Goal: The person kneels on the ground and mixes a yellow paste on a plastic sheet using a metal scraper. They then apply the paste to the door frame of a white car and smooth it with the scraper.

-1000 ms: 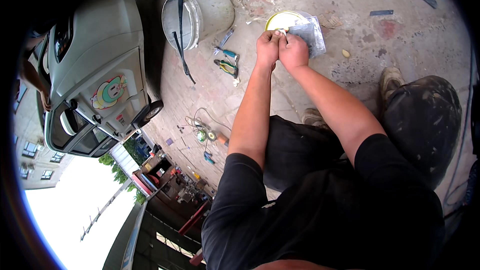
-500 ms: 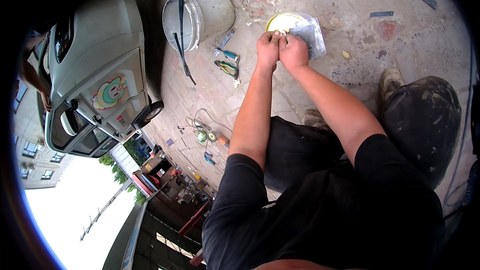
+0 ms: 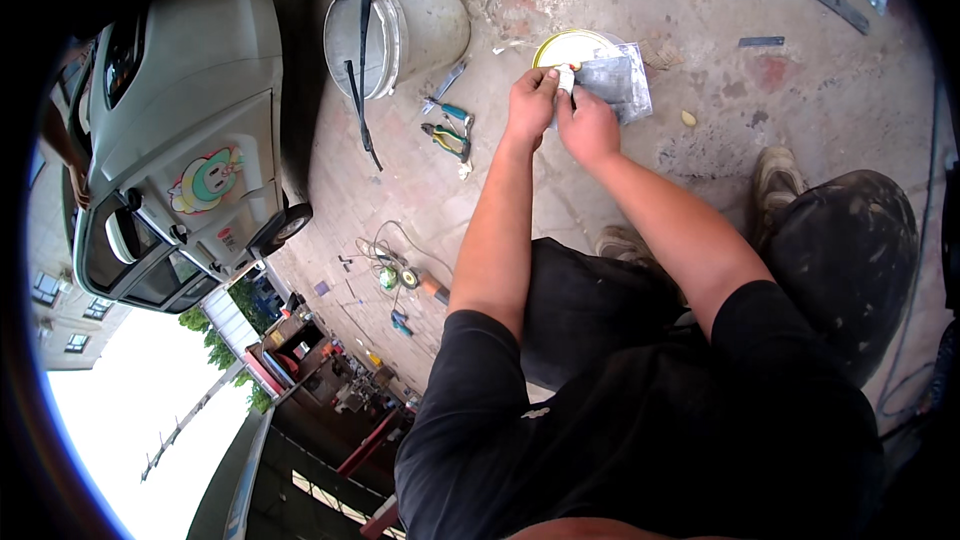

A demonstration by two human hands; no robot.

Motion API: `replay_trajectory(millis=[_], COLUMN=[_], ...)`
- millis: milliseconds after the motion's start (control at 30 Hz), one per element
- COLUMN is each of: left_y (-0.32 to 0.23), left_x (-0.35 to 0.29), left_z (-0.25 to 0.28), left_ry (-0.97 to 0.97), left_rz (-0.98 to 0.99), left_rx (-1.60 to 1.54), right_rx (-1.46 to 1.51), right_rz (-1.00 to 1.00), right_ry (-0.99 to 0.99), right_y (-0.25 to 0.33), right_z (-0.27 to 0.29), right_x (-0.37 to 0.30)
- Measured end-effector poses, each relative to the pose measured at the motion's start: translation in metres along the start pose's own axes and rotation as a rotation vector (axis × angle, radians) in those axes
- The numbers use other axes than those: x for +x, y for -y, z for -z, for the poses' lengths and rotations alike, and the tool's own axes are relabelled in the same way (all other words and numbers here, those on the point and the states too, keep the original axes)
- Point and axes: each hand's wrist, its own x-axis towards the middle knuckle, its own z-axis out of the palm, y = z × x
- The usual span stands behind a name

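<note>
My left hand (image 3: 531, 106) is closed, its thumb and fingers pinching a small white tube (image 3: 566, 79) with a reddish spot at its far end. Against the near end of that tube is my right hand (image 3: 590, 129), also closed, thumb uppermost; its curled fingers are mostly hidden. Just beyond both hands stands a round tin (image 3: 572, 41) with a yellow rim. A grey flat metal sheet (image 3: 608, 81) lies over a clear-edged, smeared plate (image 3: 636, 102) beside the tin, to the right of the tube.
A whitish bucket (image 3: 432, 25) lies on its side at left, a black wiper arm (image 3: 365, 50) across its mouth. Pliers (image 3: 447, 140) and a scraper (image 3: 449, 81) are nearby. Metal strips (image 3: 840, 6) lie far right. A grey car (image 3: 190, 120) stands left, with another person's arm (image 3: 66, 155) beside it.
My hands have drawn slightly apart, the right one shifting a little nearer to me. More of the white tube shows between them. The view has shifted slightly.
</note>
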Motion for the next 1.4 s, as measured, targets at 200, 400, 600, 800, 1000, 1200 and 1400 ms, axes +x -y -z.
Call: replay_trajectory(millis=[200, 400, 600, 800, 1000, 1200, 1400], left_y=[-0.005, -0.022, -0.032, -0.035, -0.005, 0.026, -0.021], left_x=[0.002, 0.009, 0.022, 0.021, -0.01, -0.113, -0.298], left_z=[0.011, 0.052, 0.06, 0.04, -0.025, -0.051, -0.029], left_ry=[-0.078, 0.029, 0.158, -0.141, -0.276, -0.593, 0.374], left_rz=[-0.068, -0.105, -0.13, -0.154, -0.013, -0.088, 0.208], left_rx=[-0.042, -0.521, -0.555, -0.605, -0.376, 0.209, 0.161], right_rx=[0.026, -0.164, -0.266, -0.029, 0.041, 0.133, 0.155], right_rz=[0.092, 0.372, 0.024, -0.001, -0.239, -0.417, -0.417], right_ry=[-0.035, -0.381, -0.414, -0.207, -0.315, -0.204, -0.022], right_y=[0.004, 0.0, -0.028, -0.046, -0.038, 0.018, 0.117], right_z=[0.004, 0.037, 0.058, 0.066, 0.113, 0.199, 0.267], right_x=[-0.005, 0.022, 0.04, 0.033, 0.009, -0.04, -0.105])
